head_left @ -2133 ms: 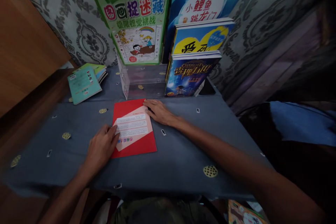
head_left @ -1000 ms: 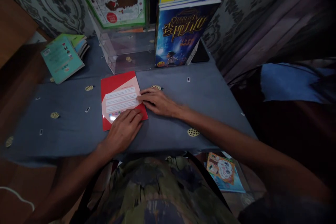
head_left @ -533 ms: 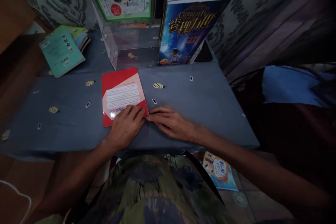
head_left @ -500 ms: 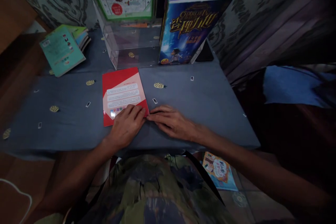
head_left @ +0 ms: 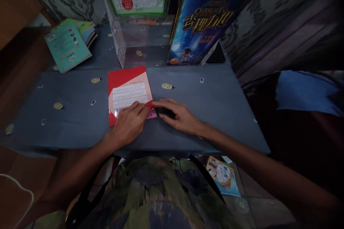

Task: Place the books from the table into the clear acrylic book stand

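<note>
Just now the red book (head_left: 129, 91) lifted at one corner, baring a pink page (head_left: 152, 113); opening it seems underway, next wanting a pinch. Left hand (head_left: 131, 121) lies across it, grip unclear; right hand (head_left: 183, 117), grip spread, is at its corner, surface (head_left: 204, 103) below, clear stand (head_left: 117, 43) beyond.

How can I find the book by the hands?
Find the bluish table, then the clear stand. In front lies the book, the left hand on its near edge. Its cover is mostly red, unlike the teal book farther left.
</note>
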Demonstrator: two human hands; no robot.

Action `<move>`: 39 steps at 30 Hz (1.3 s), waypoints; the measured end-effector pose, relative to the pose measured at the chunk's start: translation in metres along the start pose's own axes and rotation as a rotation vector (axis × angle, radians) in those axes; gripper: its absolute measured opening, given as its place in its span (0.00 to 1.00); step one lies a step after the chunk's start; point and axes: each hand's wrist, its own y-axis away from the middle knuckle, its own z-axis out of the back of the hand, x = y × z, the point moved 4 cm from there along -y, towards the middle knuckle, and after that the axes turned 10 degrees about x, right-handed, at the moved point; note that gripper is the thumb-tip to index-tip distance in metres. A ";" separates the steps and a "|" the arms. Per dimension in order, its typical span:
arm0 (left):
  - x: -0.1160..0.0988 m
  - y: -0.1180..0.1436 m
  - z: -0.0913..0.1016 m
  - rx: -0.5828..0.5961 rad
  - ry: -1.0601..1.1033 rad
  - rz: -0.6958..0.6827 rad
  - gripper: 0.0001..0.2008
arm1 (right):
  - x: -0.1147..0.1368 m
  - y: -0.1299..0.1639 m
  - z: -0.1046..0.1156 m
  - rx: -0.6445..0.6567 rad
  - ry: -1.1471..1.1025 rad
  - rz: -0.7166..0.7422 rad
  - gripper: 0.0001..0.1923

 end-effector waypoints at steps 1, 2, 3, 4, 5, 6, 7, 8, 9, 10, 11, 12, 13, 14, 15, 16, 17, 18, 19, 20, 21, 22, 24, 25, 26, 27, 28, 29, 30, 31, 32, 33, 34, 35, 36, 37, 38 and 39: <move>0.000 0.000 0.001 -0.008 0.024 -0.003 0.13 | -0.001 -0.002 -0.001 0.008 -0.001 0.008 0.25; 0.001 0.001 0.001 -0.023 0.047 -0.012 0.13 | -0.001 -0.004 -0.002 0.019 0.000 0.022 0.25; 0.001 0.002 0.001 -0.046 0.075 -0.033 0.13 | -0.002 -0.006 -0.003 0.033 0.006 0.038 0.26; 0.003 0.003 0.001 -0.070 0.112 -0.061 0.13 | -0.002 -0.007 -0.004 0.047 0.017 0.059 0.26; 0.006 0.006 0.001 -0.093 0.155 -0.091 0.13 | -0.002 -0.008 -0.005 0.063 0.034 0.083 0.26; 0.012 0.009 0.000 -0.117 0.195 -0.109 0.14 | -0.003 -0.008 -0.005 0.079 0.059 0.103 0.26; 0.020 0.014 -0.001 -0.141 0.222 -0.105 0.15 | -0.003 -0.008 -0.006 0.092 0.091 0.113 0.26; 0.031 0.019 -0.002 -0.163 0.234 -0.075 0.16 | -0.004 -0.008 -0.007 0.106 0.128 0.112 0.26; 0.044 0.024 -0.003 -0.186 0.221 -0.018 0.17 | -0.005 -0.007 -0.008 0.120 0.167 0.106 0.26; 0.058 0.031 -0.005 -0.201 0.194 0.059 0.18 | -0.006 -0.007 -0.008 0.136 0.205 0.099 0.26; 0.072 0.037 -0.007 -0.199 0.170 0.123 0.21 | -0.006 -0.007 -0.009 0.152 0.239 0.090 0.26; 0.084 0.043 -0.011 -0.179 0.160 0.163 0.23 | -0.006 -0.008 -0.010 0.167 0.268 0.084 0.27; 0.094 0.048 -0.015 -0.142 0.167 0.180 0.26 | -0.005 -0.008 -0.011 0.182 0.291 0.082 0.27; 0.101 0.053 -0.020 -0.101 0.183 0.184 0.28 | -0.004 -0.008 -0.012 0.195 0.310 0.081 0.27; 0.106 0.058 -0.024 -0.070 0.193 0.184 0.30 | -0.002 -0.008 -0.012 0.208 0.324 0.078 0.27; 0.108 0.062 -0.028 -0.045 0.199 0.178 0.31 | 0.001 -0.006 -0.013 0.221 0.335 0.074 0.27; 0.108 0.066 -0.031 -0.028 0.198 0.166 0.31 | 0.004 -0.004 -0.013 0.235 0.343 0.071 0.27; 0.107 0.071 -0.034 -0.017 0.189 0.148 0.32 | 0.008 0.001 -0.014 0.252 0.349 0.070 0.26; 0.104 0.076 -0.036 -0.007 0.176 0.120 0.33 | 0.012 0.006 -0.015 0.268 0.354 0.068 0.27; 0.100 0.082 -0.038 -0.001 0.161 0.083 0.35 | 0.016 0.014 -0.017 0.286 0.358 0.063 0.27; 0.095 0.088 -0.039 0.008 0.147 0.040 0.39 | 0.021 0.022 -0.019 0.305 0.362 0.066 0.28; 0.090 0.095 -0.040 0.017 0.134 -0.005 0.44 | 0.025 0.031 -0.021 0.311 0.367 0.066 0.30; 0.079 0.110 -0.040 0.044 0.119 -0.086 0.56 | 0.034 0.049 -0.028 0.317 0.370 0.098 0.36; 0.074 0.117 -0.040 0.061 0.116 -0.118 0.61 | 0.037 0.057 -0.031 0.312 0.373 0.108 0.36; 0.068 0.122 -0.039 0.078 0.112 -0.143 0.64 | 0.041 0.064 -0.035 0.291 0.380 0.120 0.34; 0.063 0.127 -0.039 0.095 0.102 -0.153 0.64 | 0.043 0.068 -0.039 0.257 0.390 0.130 0.32; 0.059 0.130 -0.039 0.107 0.084 -0.149 0.62 | 0.046 0.071 -0.043 0.216 0.398 0.132 0.30; 0.057 0.131 -0.039 0.113 0.060 -0.136 0.57 | 0.048 0.072 -0.045 0.168 0.401 0.137 0.28; 0.055 0.132 -0.039 0.107 0.034 -0.123 0.52 | 0.050 0.072 -0.046 0.120 0.396 0.144 0.27; 0.055 0.132 -0.040 0.095 0.012 -0.114 0.48 | 0.052 0.070 -0.046 0.073 0.384 0.158 0.26; 0.056 0.131 -0.040 0.075 0.002 -0.120 0.45 | 0.056 0.068 -0.045 0.030 0.365 0.179 0.24; 0.058 0.131 -0.039 0.046 0.008 -0.134 0.43 | 0.059 0.065 -0.041 0.000 0.339 0.198 0.22; 0.062 0.130 -0.037 0.012 0.029 -0.157 0.41 | 0.062 0.062 -0.036 -0.014 0.303 0.216 0.21; 0.067 0.129 -0.033 -0.025 0.067 -0.175 0.39 | 0.066 0.059 -0.030 -0.015 0.257 0.226 0.19; 0.073 0.128 -0.028 -0.064 0.118 -0.180 0.36 | 0.069 0.055 -0.023 -0.010 0.207 0.225 0.18; 0.079 0.125 -0.022 -0.106 0.181 -0.167 0.33 | 0.073 0.050 -0.014 -0.012 0.155 0.219 0.17; 0.085 0.121 -0.014 -0.151 0.255 -0.141 0.30 | 0.077 0.046 -0.005 -0.029 0.107 0.213 0.16; 0.091 0.115 -0.006 -0.195 0.343 -0.098 0.28 | 0.080 0.040 0.005 -0.066 0.069 0.211 0.16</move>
